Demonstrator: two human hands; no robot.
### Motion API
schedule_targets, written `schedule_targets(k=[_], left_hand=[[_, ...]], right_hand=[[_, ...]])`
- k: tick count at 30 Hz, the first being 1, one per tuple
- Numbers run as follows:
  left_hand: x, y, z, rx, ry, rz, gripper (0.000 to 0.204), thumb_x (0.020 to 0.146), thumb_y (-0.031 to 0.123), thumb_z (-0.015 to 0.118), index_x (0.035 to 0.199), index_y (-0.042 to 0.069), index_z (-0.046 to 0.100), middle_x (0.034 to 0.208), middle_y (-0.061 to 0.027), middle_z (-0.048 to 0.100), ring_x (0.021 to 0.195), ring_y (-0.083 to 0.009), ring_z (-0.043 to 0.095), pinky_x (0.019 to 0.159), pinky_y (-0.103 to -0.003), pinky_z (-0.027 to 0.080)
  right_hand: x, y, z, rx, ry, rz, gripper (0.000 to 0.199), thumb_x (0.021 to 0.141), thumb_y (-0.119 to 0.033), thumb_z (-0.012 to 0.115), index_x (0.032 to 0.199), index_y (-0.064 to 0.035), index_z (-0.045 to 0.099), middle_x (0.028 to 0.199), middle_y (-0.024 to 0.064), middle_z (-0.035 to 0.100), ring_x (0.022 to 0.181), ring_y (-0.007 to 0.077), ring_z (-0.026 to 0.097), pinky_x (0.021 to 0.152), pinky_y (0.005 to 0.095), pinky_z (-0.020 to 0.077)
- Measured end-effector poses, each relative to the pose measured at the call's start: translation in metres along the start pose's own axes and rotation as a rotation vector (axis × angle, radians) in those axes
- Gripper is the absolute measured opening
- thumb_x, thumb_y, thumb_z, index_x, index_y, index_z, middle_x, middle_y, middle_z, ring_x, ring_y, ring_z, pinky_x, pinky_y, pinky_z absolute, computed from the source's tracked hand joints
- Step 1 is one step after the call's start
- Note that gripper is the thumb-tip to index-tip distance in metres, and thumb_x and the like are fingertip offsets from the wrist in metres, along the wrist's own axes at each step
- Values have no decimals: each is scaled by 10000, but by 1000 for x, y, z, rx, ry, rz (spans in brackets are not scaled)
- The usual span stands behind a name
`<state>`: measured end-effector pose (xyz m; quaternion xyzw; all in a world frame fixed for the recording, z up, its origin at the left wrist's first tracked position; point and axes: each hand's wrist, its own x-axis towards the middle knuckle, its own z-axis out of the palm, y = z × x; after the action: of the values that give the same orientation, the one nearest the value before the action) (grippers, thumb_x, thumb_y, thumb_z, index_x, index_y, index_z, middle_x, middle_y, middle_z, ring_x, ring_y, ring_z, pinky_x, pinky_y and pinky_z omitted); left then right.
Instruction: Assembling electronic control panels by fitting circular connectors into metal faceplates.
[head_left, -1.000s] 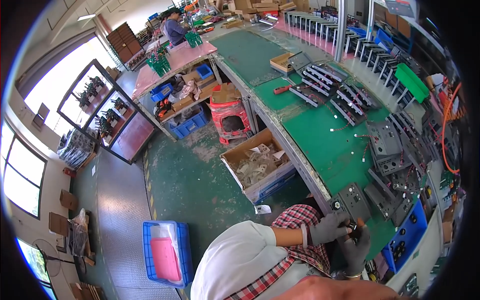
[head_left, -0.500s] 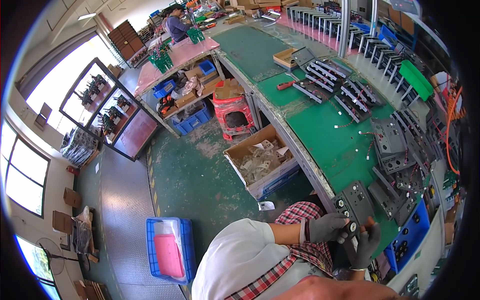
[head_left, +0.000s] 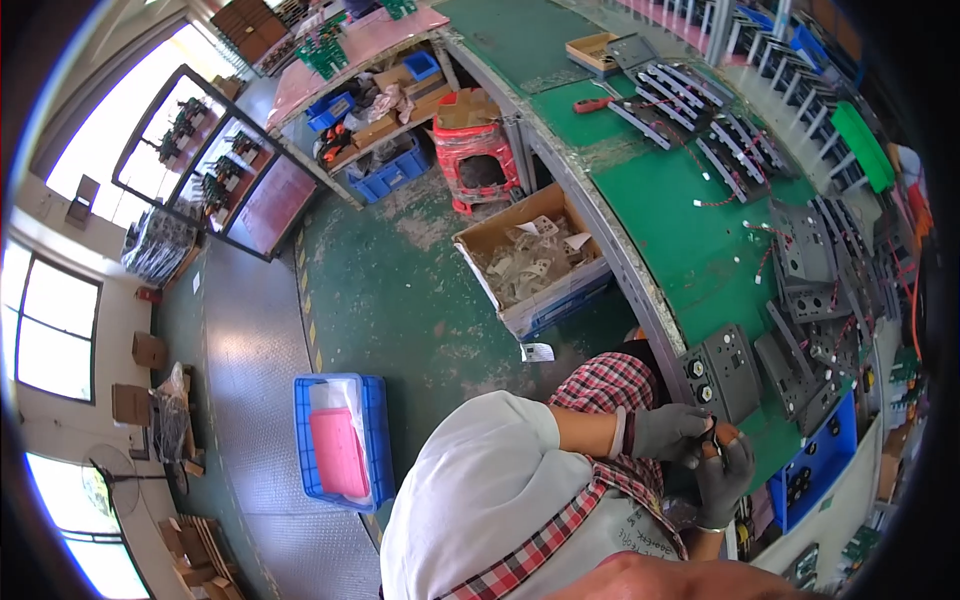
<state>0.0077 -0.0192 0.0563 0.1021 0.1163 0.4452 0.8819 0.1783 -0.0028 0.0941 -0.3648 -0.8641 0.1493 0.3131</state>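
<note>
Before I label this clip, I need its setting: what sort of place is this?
Most likely a factory assembly workshop: many similar dark panels lie on a long green workbench, and a blue bin near it holds round black parts.

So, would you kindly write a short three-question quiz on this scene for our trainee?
1. True or false: the left hand is gloved, but the right hand is bare.
2. Multiple choice: what is at the fingertips, where the two hands meet?
A) a green basket
B) a pink sheet
C) a small black part
3. Fill in the missing word: the bin to the right of the right hand, with round black parts in it, is ____ in colour.

Key: 1. False, both hands wear grey gloves. 2. C. 3. Blue.
</note>
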Motion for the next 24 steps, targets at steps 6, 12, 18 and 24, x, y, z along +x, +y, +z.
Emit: schedule_targets(k=[6, 12, 18, 24], left_hand=[[-25, 10, -8, 459, 73, 28, 299, 864, 260, 497, 999, -6, 488, 840, -78, 572, 655, -155, 574, 611, -268, 468], [-9, -11, -59, 579, 199, -389, 234, 870, 196, 450, 989, -3, 481, 911, -103, 563, 703, -151, 546, 675, -296, 464], [14, -22, -74, 1, 268, -106, 256, 889, 251, 476, 1061, 62, 485, 983, -65, 547, 742, -145, 511, 658, -264, 428], [12, -28, -83, 293, 299, -2, 230, 856, 209, 514, 1053, 92, 492, 925, -25, 565, 773, -132, 533, 591, -274, 442]], right_hand=[[35, -11, -5, 113, 164, 115, 194, 690, -129, 641, 853, -24, 623, 892, 135, 625, 811, 309, 589, 760, 386, 455], [32, 89, 21, -25, 68, 219, 189, 725, -182, 605, 876, -70, 622, 916, 84, 609, 1003, 268, 523, 882, 387, 385], [19, 89, 45, -98, 42, 255, 195, 716, -188, 607, 888, -98, 590, 963, 42, 589, 1016, 240, 513, 931, 406, 360], [7, 58, 57, -185, 125, 248, 211, 690, -211, 606, 864, -92, 606, 946, 56, 597, 985, 226, 534, 962, 424, 344]])
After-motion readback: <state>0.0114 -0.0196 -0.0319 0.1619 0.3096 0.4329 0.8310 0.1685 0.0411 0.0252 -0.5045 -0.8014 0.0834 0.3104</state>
